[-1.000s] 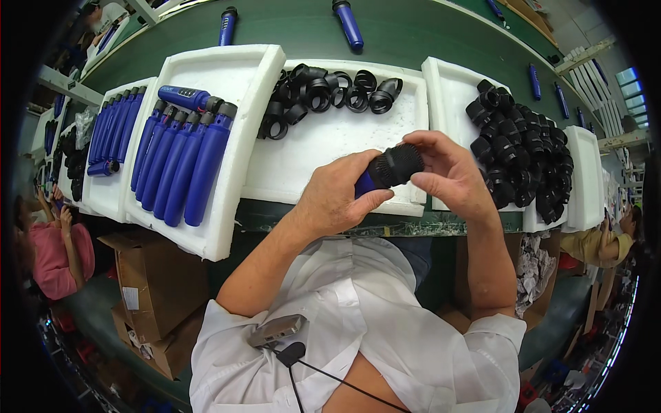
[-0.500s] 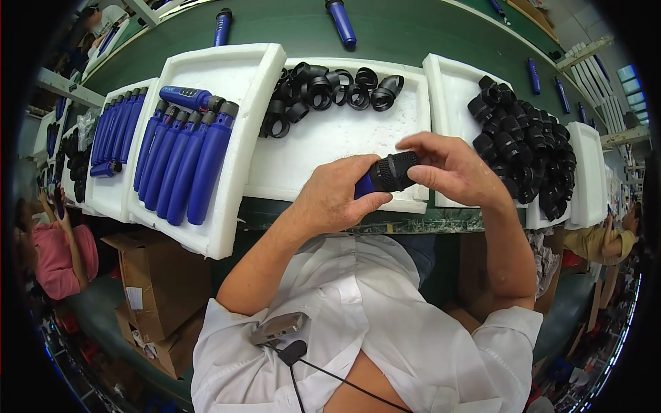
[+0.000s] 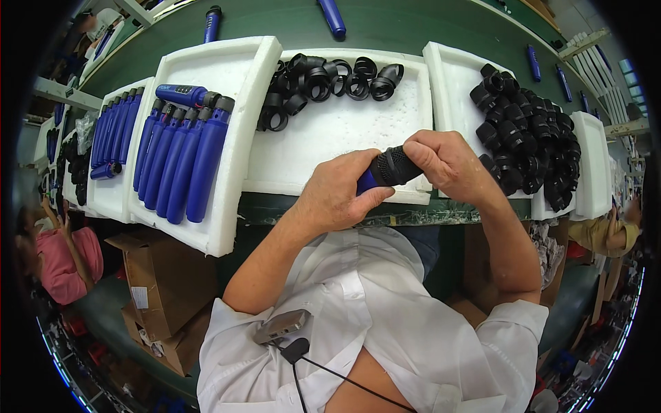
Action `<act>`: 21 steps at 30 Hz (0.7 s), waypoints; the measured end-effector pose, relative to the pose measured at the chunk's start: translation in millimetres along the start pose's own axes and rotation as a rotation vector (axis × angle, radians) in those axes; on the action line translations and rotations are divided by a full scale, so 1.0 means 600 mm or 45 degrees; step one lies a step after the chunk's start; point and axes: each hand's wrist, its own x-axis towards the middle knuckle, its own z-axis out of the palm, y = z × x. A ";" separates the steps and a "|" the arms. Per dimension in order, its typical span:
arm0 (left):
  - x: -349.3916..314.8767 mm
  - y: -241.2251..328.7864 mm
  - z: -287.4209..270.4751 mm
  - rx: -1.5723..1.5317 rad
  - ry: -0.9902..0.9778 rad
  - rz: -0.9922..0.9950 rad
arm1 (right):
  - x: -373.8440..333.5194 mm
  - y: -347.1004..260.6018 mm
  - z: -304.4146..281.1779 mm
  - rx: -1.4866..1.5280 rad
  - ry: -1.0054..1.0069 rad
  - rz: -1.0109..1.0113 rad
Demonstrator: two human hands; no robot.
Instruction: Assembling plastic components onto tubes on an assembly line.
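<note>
A blue microphone with a black mesh head (image 3: 397,167) is held across the front of the middle foam tray (image 3: 289,175). My left hand (image 3: 341,189) wraps round its blue body, most of which the palm hides. The fingers of my right hand (image 3: 444,163) are closed on the end of the black head. Black plastic rings (image 3: 317,84) lie along the back of the same tray. To the left, several blue microphone bodies without mesh heads (image 3: 180,162) rest in a tilted foam tray. A heap of black mesh heads (image 3: 527,134) fills the tray at the right.
Finished-looking blue microphones (image 3: 332,19) lie on the green bench (image 3: 275,20) behind the trays. Another foam tray of blue bodies (image 3: 118,127) stands farther left. Cardboard boxes (image 3: 165,289) are below the bench at left. A person in pink (image 3: 69,258) sits at far left.
My right hand's fingers have closed from a loose, raised pose onto the end of the mesh head. The microphone has tilted slightly, its head end rising. My left hand keeps its hold.
</note>
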 end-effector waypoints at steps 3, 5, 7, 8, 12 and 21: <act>0.000 -0.001 -0.003 -0.045 -0.003 -0.028 | -0.004 0.002 0.004 0.179 0.002 -0.079; 0.001 -0.003 -0.010 -0.135 -0.015 -0.085 | -0.009 0.003 0.008 0.319 -0.020 -0.228; -0.001 -0.005 -0.017 -0.194 -0.058 -0.099 | -0.013 0.004 0.011 0.421 -0.069 -0.252; -0.001 -0.005 -0.020 -0.222 -0.100 -0.110 | -0.015 0.003 0.012 0.476 -0.086 -0.253; -0.009 -0.002 -0.015 -0.249 -0.046 -0.092 | -0.012 0.000 0.008 0.338 -0.008 -0.276; -0.001 0.012 -0.026 -0.255 -0.074 -0.143 | -0.001 -0.024 0.021 0.063 0.222 -0.337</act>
